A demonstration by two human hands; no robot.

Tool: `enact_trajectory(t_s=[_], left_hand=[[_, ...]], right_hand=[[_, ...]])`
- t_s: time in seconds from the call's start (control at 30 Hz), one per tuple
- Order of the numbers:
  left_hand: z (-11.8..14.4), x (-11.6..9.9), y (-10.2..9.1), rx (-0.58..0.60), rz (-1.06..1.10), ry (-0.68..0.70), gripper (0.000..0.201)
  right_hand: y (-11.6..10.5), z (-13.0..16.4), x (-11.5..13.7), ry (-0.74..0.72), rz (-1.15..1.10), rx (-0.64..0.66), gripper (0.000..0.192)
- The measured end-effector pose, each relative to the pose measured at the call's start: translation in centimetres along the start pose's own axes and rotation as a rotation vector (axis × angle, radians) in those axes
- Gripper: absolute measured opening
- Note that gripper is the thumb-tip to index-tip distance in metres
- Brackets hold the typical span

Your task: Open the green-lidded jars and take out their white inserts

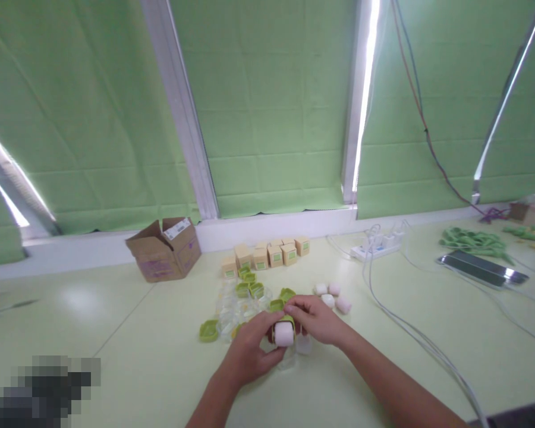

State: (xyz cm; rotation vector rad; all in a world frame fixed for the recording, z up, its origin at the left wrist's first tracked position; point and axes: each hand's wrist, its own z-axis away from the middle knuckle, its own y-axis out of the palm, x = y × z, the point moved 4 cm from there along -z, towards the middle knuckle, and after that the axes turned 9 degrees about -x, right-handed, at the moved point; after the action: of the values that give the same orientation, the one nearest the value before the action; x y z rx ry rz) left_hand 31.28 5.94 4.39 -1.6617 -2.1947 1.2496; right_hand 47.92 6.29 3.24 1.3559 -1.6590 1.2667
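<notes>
Hands meet low over the worktop [383, 356]. I see my left hand [248, 352] and right hand [314, 319] both gripping a white block [284, 333], maybe with a green lid on it. Green lids [249, 289] and pink blocks [334, 295] lie just behind.

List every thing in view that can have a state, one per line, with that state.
left hand: closed around the pale pink roll.
right hand: fingers on the roll's top.
pale pink roll: held above the table, green piece behind it.
cardboard box: open, flaps up.
small tan boxes: closed, grouped.
green lids: loose, scattered.
power strip: cables plugged in.
</notes>
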Motion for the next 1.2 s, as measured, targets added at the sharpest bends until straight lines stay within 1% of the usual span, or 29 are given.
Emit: enact_trajectory(t_s=[0.1,0.2,0.27,0.3,0.37,0.4,0.47,0.57,0.67,0.73,0.8,0.87,1.07,1.2], left_hand=[[-0.1,0.1,0.0,0.006,-0.022,-0.083,0.047],[-0.2,0.4,0.1,0.011,-0.042,-0.139,0.047],[-0.2,0.8,0.2,0.011,-0.049,-0.172,0.046],[-0.2,0.9,0.2,0.015,-0.053,-0.184,0.045],[-0.2,1.2,0.4,0.03,-0.062,-0.19,0.043],[-0.2,1.2,0.4,0.037,-0.065,-0.186,0.042],[-0.3,1.3,0.5,0.039,-0.065,-0.18,0.04],[-0.3,1.2,0.4,0.033,-0.023,-0.193,0.04],[-0.2,1.0,0.2,0.048,0.097,-0.196,0.05],[-0.2,0.8,0.0,0.048,0.175,-0.191,0.051],[-0.2,0.9,-0.1,0.034,0.2,-0.201,0.046],[-0.3,1.1,-0.2,0.017,0.176,-0.22,0.042],[-0.7,1.1,-0.2,0.022,0.12,-0.232,0.036],[-0.7,1.0,0.0,0.03,0.069,-0.214,0.031]], right_hand=[[-0.4,0.1,1.0,-0.159,0.108,-0.078,0.038],[-0.4,0.5,1.9,-0.287,0.123,-0.091,0.032],[-0.3,0.8,2.3,-0.341,0.123,-0.075,0.031],[-0.3,0.9,2.4,-0.352,0.126,-0.062,0.037],[0.0,1.1,2.5,-0.361,0.144,-0.035,0.057],[0.1,1.2,2.7,-0.373,0.157,-0.026,0.062],[0.3,1.2,3.0,-0.412,0.18,-0.017,0.059],[0.4,1.1,3.4,-0.454,0.183,-0.023,0.045],[0.1,1.0,3.6,-0.456,0.173,-0.056,0.04],[0.0,1.1,3.7,-0.485,0.191,-0.078,0.039],[0.0,1.2,3.9,-0.531,0.235,-0.086,0.038],[0.2,1.3,4.0,-0.567,0.297,-0.074,0.039],[0.6,1.4,3.9,-0.607,0.429,-0.09,0.041],[0.9,1.6,3.5,-0.653,0.555,-0.093,0.052]])
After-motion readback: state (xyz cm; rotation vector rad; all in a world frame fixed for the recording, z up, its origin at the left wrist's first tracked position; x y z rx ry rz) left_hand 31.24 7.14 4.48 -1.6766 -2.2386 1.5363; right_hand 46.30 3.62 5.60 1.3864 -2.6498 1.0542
